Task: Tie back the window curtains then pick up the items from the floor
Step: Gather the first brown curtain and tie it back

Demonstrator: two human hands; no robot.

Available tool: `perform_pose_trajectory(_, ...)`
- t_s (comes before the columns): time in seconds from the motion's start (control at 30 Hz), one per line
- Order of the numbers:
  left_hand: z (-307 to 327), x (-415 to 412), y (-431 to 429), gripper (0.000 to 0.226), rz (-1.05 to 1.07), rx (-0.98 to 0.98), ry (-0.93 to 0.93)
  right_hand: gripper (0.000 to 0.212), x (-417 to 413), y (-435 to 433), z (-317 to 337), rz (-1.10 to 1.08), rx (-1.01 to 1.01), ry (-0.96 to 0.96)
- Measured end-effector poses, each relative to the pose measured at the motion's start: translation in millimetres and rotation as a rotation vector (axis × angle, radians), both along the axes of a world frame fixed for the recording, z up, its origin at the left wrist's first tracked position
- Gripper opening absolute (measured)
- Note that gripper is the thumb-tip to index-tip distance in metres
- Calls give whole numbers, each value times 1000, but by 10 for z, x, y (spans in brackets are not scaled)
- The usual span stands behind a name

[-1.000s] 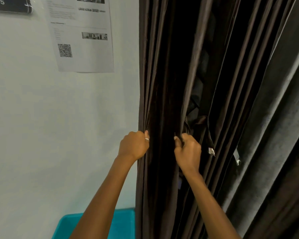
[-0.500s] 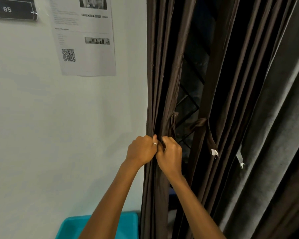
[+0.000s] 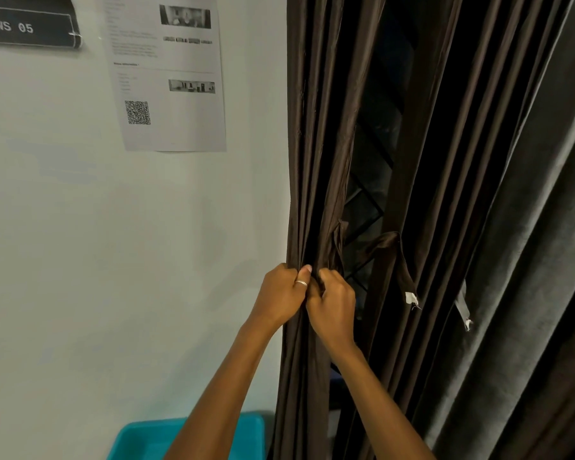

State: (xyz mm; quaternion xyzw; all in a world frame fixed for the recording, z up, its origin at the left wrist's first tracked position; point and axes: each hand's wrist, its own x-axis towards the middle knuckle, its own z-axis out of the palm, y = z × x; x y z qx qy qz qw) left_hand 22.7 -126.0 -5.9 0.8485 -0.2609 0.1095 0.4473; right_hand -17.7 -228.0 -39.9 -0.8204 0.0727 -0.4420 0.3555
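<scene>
Left hand (image 3: pixel 281 293) and right hand (image 3: pixel 332 302) touch, both fists gripping the gathered brown curtain (image 3: pixel 312 180) at the window's left edge beside the wall (image 3: pixel 113 260). Tieback strap (image 3: pixel 402 263) hangs right. Fabric looks soft, light, slippery; bunch folds tightly.

paper (image 3: pixel 173 94) on wall (image 3: pixel 80 227), left of curtain (image 3: pixel 312 161); bin (image 3: pixel 140 439) below

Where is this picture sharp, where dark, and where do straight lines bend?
Head view: sign lettering is sharp; the paper sheet has unreadable small print; the brown curtain loses its folds in shadow; the grey curtain leans, likely wide-angle distortion.
</scene>
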Motion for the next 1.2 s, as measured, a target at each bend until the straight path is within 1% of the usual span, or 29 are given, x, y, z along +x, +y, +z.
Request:
perform_pose_trajectory(0.13, -10, -17, 19, 52, -28, -46, 18, 13, -24, -52, 17, -4, -9, -5)
perform_pose_trajectory(0.23, 104, -76, -10, 72, -14, -28, 72, 12, -19, -59, 13, 10, -12, 3)
perform_pose_trajectory(0.3, 222, -118, -39, 77, 59, 54, 79, 16, -10, -36, -6, 31, 11, -21)
perform_pose_trajectory(0.4, 353, -156, -95, 67, 208, 201, 6, 21, -15, 29, -26, 45, 21, -63)
perform_pose_trajectory(0.5, 379, -166, -127, 49, 269, 246, -61, 21, -1, 39, -68, 58, -6, -44)
perform_pose_trajectory(0.6, 325, -148, -79, 47, 281, 268, -125, 25, -57, -31, 6, 211, -19, 42)
perform_pose_trajectory(0.67, 300, -138, -31, 47, 260, 280, -149, 29, -142, -92, 103, 307, 73, 82)
perform_pose_trajectory(0.77, 288, -143, 7, 47, 249, 307, -198, 32, -214, -158, 291, 301, 332, 58)
perform_pose_trajectory(0.8, 278, -152, 5, 45, 238, 318, -216, 36, -220, -150, 380, 298, 366, 72)
perform_pose_trajectory(0.83, 267, -167, -8, 41, 217, 326, -232, 46, -206, -132, 481, 298, 372, 110)
perform_pose_trajectory(0.87, 260, -192, -22, 36, 187, 321, -247, 57, -183, -94, 582, 301, 351, 150)
perform_pose_trajectory(0.9, 258, -221, -33, 31, 149, 296, -245, 64, -148, -51, 670, 299, 316, 183)
perform_pose_trajectory(0.93, 246, -245, -45, 27, 107, 263, -228, 61, -126, -6, 749, 289, 278, 190)
perform_pose_trajectory(0.97, 249, -269, -45, 26, 75, 235, -211, 52, -91, 23, 795, 255, 245, 178)
perform_pose_trajectory(1.03, 227, -230, -25, 25, -7, 235, -199, 23, -40, 31, 804, 176, 221, 120)
perform_pose_trajectory(1.07, 202, -190, 3, 26, -79, 234, -179, 17, -30, 8, 775, 165, 247, 103)
perform_pose_trajectory(1.13, 146, -120, 91, 39, -240, 142, -75, 16, -39, -48, 711, 196, 305, 107)
perform_pose_trajectory(1.17, 123, -93, 130, 46, -271, 64, -14, 16, -53, -74, 684, 232, 340, 116)
perform_pose_trajectory(1.2, 117, -75, 160, 52, -252, -12, 28, 18, -67, -89, 661, 282, 384, 115)
